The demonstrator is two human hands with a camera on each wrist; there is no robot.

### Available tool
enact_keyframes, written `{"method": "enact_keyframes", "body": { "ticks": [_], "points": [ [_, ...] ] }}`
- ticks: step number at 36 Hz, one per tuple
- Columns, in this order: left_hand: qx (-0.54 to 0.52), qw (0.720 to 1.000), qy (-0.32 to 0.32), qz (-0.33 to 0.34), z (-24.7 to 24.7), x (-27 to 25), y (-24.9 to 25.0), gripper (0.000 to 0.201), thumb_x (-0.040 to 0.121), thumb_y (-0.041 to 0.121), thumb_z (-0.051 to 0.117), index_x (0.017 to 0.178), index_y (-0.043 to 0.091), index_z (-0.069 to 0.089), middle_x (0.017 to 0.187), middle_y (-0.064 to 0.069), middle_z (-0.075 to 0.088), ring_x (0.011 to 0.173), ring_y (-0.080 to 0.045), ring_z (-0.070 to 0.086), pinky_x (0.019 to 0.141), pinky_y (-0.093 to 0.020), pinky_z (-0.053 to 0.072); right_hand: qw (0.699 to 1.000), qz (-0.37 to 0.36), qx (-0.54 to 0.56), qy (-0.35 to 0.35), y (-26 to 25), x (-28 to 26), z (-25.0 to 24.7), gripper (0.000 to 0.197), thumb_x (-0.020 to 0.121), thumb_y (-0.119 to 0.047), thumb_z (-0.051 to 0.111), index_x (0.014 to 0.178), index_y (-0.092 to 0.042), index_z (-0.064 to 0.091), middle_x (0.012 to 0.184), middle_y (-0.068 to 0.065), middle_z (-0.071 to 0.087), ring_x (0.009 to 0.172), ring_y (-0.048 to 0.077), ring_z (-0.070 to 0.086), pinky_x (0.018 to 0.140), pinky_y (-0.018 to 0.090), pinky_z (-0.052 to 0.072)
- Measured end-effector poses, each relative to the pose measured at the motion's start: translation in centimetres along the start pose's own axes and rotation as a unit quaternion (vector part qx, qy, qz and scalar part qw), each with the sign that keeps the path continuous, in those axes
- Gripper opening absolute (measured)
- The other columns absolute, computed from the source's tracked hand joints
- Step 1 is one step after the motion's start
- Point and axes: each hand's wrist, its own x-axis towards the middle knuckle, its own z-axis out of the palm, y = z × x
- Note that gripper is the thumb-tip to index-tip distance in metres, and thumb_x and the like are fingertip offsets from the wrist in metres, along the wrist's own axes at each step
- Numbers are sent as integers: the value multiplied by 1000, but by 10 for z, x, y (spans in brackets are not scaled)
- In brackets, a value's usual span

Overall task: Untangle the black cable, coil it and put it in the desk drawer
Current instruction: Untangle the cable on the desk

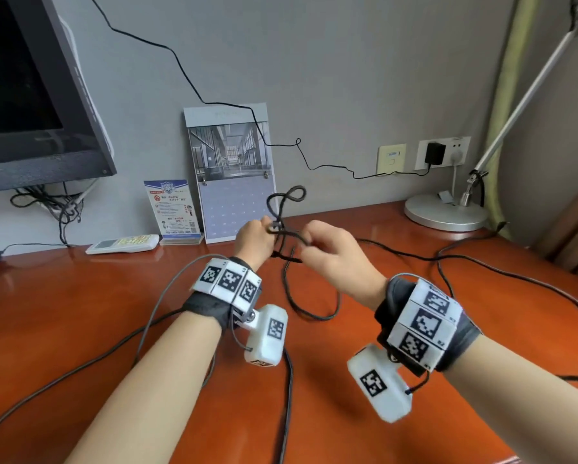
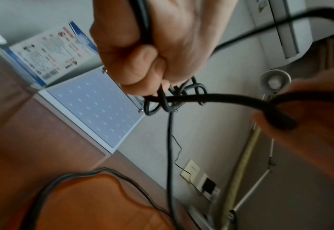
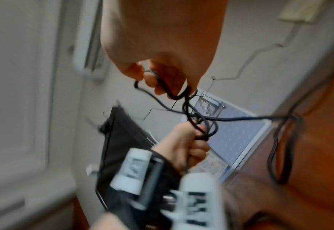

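The black cable (image 1: pixel 282 205) is held knotted in the air above the red-brown desk (image 1: pixel 80 313), with a loop sticking up over the hands. My left hand (image 1: pixel 255 237) grips the knot (image 2: pixel 174 99) with curled fingers. My right hand (image 1: pixel 327 249) pinches a strand (image 2: pixel 241 102) just right of the knot, seen also as fingers curled round the cable (image 3: pixel 168 88) in the right wrist view. More of the cable hangs to the desk and runs off to the right (image 1: pixel 481 266). No drawer is in view.
A monitor (image 1: pixel 30 95) stands at the back left, with a remote (image 1: pixel 123 244), a leaflet (image 1: pixel 173 209) and a calendar (image 1: pixel 234 175) along the wall. A lamp base (image 1: pixel 446 212) sits at the back right beneath a wall socket (image 1: pixel 443 154). Grey sensor cables (image 1: pixel 113 349) trail across the desk.
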Motion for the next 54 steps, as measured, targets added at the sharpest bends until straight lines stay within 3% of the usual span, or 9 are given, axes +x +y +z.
{"method": "enact_keyframes", "body": {
  "ticks": [8, 16, 22, 27, 33, 37, 42, 46, 54],
  "points": [
    [91, 995, -14, -37, -2, 8, -18, 40, 103, 10, 21, 118, -10, 52, 113, -30, 60, 105, -41, 58, 90, -42, 44, 954, 163, 250, -14, -17, 10, -16, 29, 101, -24, 38, 86, -4, 52, 40, -4, 24, 38, 14, 27, 56, 25, 41],
    [125, 990, -11, -60, -13, 18, -34, 48, 103, 19, 20, 89, -8, 57, 92, -27, 62, 76, -35, 61, 65, -37, 47, 840, 191, 488, 139, -15, 16, -57, 48, 94, -26, 39, 54, -9, 59, 42, 2, 42, 42, 19, 46, 62, 30, 48],
    [108, 991, -10, -78, -18, 23, -38, 45, 102, 13, 20, 107, -12, 57, 102, -31, 63, 97, -41, 61, 86, -45, 49, 829, 344, 439, 34, -1, 14, -76, 50, 104, -32, 21, 100, 4, 56, 31, -7, 19, 25, 7, 22, 42, 24, 51],
    [140, 989, 4, -56, -17, 30, -44, 54, 103, 26, 22, 72, -5, 55, 89, -30, 66, 78, -35, 61, 75, -34, 47, 871, 327, 356, -91, -4, 7, -82, 45, 103, -26, 26, 105, 1, 62, 33, -8, 20, 26, 6, 22, 46, 26, 52],
    [165, 984, 4, -71, -27, 32, -46, 39, 102, 10, 22, 113, -10, 54, 111, -29, 61, 100, -40, 57, 80, -41, 44, 886, 258, 375, -93, -9, 2, -92, 17, 82, -5, 42, 76, -8, 58, 50, 1, 51, 40, 14, 47, 45, 23, 48],
    [115, 989, -23, -93, -34, 37, -66, 42, 103, 19, 31, 119, -12, 54, 121, -28, 58, 113, -42, 54, 92, -41, 44, 841, 202, 502, -13, -9, 0, -105, 15, 52, -28, 58, 55, -17, 49, 38, -5, 28, 34, 12, 25, 42, 20, 34],
    [120, 986, -39, -106, -34, 27, -68, 41, 102, 20, 28, 112, -10, 54, 104, -30, 63, 93, -40, 63, 80, -44, 50, 848, 223, 465, 124, 3, 6, -93, 35, 99, -33, 34, 89, -11, 60, 37, -8, 25, 32, 7, 23, 39, 18, 31],
    [146, 982, -46, -111, -42, 21, -70, 48, 101, 33, 28, 103, -4, 58, 88, -23, 61, 51, -25, 51, 50, -27, 36, 773, 167, 575, 208, -3, 7, -100, 12, 79, -8, 42, 77, -11, 53, 57, -3, 53, 48, 10, 47, 56, 21, 44],
    [87, 984, -64, -141, -61, 22, -79, 34, 93, 37, 45, 69, 12, 44, 65, -4, 41, 42, -18, 34, 44, -21, 21, 824, 330, 459, 41, 8, -3, -117, 65, 101, -38, 25, 85, 2, 74, 28, -7, 22, 24, 6, 16, 39, 19, 47]
  ]
}}
